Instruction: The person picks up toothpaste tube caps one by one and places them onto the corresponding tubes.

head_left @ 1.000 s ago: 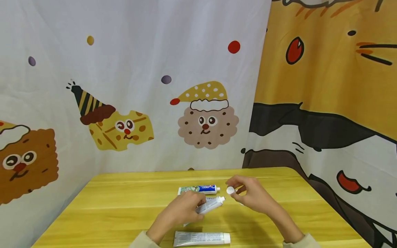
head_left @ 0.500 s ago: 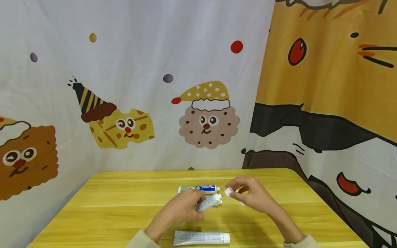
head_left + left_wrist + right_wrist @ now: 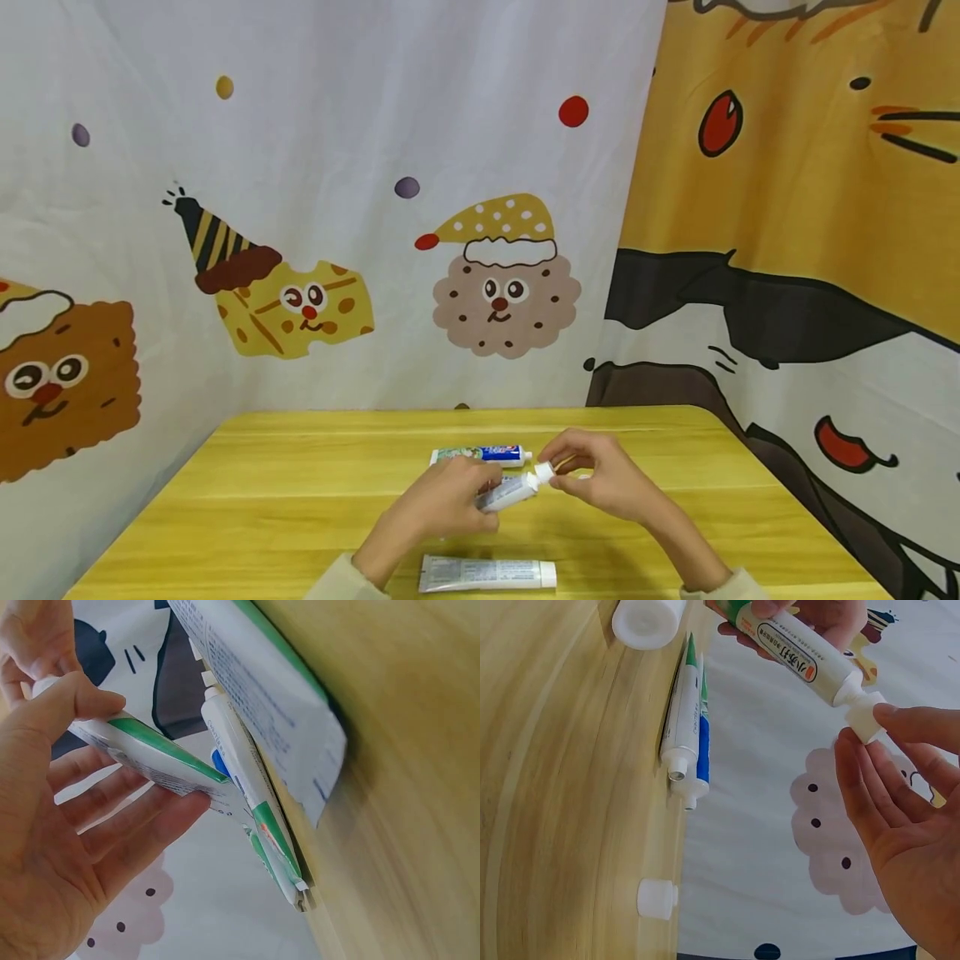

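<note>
My left hand (image 3: 453, 496) grips a white and green toothpaste tube (image 3: 510, 493), tilted with its nozzle end up to the right. With thumb and fingertips, my right hand (image 3: 600, 475) pinches a white cap (image 3: 864, 718) right at the tube's nozzle. The right wrist view shows the cap over the nozzle tip, a little askew. Behind the held tube lie a blue and green toothpaste tube (image 3: 502, 456) and a white tube (image 3: 681, 727), both with bare nozzles.
A capped toothpaste tube (image 3: 487, 575) lies at the near side of the wooden table (image 3: 300, 500). In the right wrist view, a loose white cap (image 3: 656, 898) stands on the tabletop. A printed curtain (image 3: 337, 167) hangs behind the table.
The cap in my right hand has turned from facing the camera and moved left onto the nozzle. My left hand has kept hold of the tube, nearly in place.
</note>
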Available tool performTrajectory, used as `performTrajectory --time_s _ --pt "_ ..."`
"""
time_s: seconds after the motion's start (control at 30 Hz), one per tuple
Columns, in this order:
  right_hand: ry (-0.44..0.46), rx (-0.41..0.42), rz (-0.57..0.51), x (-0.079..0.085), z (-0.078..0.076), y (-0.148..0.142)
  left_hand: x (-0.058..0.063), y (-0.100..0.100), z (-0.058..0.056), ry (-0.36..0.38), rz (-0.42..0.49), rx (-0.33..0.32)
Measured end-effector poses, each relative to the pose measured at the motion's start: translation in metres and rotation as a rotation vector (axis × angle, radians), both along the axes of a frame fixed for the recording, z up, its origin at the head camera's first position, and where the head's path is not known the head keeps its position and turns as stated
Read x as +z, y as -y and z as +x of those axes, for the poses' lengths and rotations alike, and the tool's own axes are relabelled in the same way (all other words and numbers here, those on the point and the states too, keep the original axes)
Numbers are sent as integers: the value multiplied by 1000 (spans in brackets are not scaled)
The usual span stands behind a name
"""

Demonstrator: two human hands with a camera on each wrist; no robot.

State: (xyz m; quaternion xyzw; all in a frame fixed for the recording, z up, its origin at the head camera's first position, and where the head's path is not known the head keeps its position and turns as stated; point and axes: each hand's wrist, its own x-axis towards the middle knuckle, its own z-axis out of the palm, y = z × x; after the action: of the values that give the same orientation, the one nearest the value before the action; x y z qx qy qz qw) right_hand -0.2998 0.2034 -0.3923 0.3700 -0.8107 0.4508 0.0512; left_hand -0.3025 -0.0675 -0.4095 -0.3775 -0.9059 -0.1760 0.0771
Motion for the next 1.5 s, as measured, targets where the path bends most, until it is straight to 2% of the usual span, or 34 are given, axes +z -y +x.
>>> performTrajectory --time_s 0.17,0.53,0.87,1.1,1.23,1.5 --pt "-30 18 5 0 0 4 0 0 1 19 7 9" --pt "-87 -42 85 3 4 7 1 -2 2 23 13 22" --pt "-57 -132 146 4 4 8 -2 -2 1 -29 6 23" --pt "-69 -152 154 2 3 8 -2 -3 0 -31 8 30" --pt "-48 -170 159 1 4 8 -3 -4 1 -32 7 31" --pt "-39 -249 213 5 6 8 -3 -4 1 -27 5 36"
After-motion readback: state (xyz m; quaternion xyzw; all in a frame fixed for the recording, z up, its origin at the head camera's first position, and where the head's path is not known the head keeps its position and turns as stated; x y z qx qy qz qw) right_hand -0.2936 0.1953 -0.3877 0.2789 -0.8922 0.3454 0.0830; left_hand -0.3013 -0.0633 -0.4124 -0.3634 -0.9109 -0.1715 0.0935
